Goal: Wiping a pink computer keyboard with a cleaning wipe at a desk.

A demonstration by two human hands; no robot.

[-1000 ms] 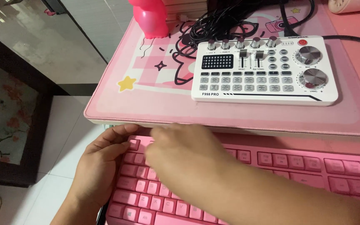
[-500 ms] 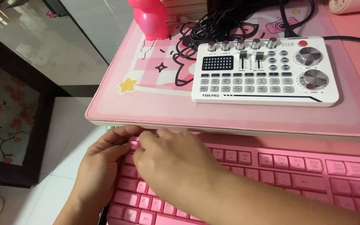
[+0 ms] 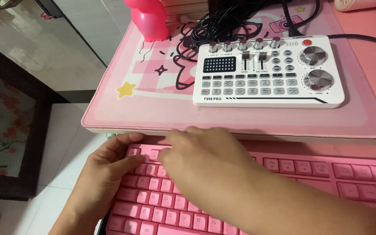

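A pink keyboard (image 3: 283,182) lies on a pull-out shelf below the desk edge. My left hand (image 3: 103,176) grips its left end, thumb lying over the top-left keys. My right hand (image 3: 205,167) reaches across from the right and rests palm down on the upper-left keys, fingertips blurred near the top row. Neither hand carries anything loose.
On the desk above lies a pink cartoon desk mat (image 3: 144,109). It carries a white audio mixer (image 3: 268,72) with knobs and sliders, a tangle of black cables (image 3: 223,24) and a pink figurine (image 3: 149,17). White floor tiles and a dark-framed floral panel (image 3: 5,130) are at left.
My right hand has slid left and up over the keys, toward the keyboard's top-left corner. The left hand has kept its hold on the left end.
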